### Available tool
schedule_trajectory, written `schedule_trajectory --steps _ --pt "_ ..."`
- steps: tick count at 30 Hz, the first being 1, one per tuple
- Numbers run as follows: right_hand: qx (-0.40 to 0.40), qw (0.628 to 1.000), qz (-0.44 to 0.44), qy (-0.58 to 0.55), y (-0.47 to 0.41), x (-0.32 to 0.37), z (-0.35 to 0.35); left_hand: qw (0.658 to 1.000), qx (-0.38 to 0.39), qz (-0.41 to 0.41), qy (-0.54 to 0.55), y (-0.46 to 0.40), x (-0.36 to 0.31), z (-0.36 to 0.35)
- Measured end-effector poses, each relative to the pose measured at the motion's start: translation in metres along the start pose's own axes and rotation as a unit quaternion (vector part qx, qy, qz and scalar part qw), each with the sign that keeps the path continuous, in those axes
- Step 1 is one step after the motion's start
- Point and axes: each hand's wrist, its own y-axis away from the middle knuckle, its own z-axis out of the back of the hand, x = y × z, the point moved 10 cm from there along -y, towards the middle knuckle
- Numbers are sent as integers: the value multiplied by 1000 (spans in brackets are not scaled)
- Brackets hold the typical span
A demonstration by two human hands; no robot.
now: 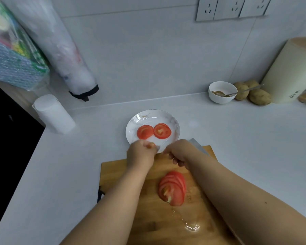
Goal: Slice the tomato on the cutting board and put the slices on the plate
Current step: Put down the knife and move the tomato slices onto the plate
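Observation:
A white marbled plate (pixel 173 124) lies on the counter beyond the wooden cutting board (pixel 117 174). It holds two tomato slices (pixel 154 131) side by side. On the board, a fanned row of cut tomato slices (pixel 172 189) lies between my forearms. My right hand (pixel 179 152) grips a broad knife (pixel 199 146) at the plate's near rim; most of its blade is hidden by the hand. My left hand (pixel 140 153) is next to it over the same rim, fingers curled down against the blade's left corner. Whether these fingers hold anything is hidden.
A juice puddle (pixel 192 227) wets the board's near end. Behind the plate stand a white bowl with a spoon (pixel 222 91), potatoes (pixel 254 94) and a cream canister (pixel 291 71). A white roll (pixel 53 114) stands at the left. The counter edge drops off at far left.

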Motion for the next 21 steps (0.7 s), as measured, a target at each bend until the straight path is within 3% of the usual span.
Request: schedule_trajectory --steps 3,12,17,21 --pt "-20 1000 2 -15 7 6 9 998 -12 9 55 -14 -22 10" --pt "-12 991 61 115 32 10 18 999 32 -16 21 1 -9 3" --pt "3 981 106 160 44 -5 22 986 158 -55 2 33 -8 -16" --pt "7 952 136 274 58 -19 15 949 276 -84 -131 64 11 -41"
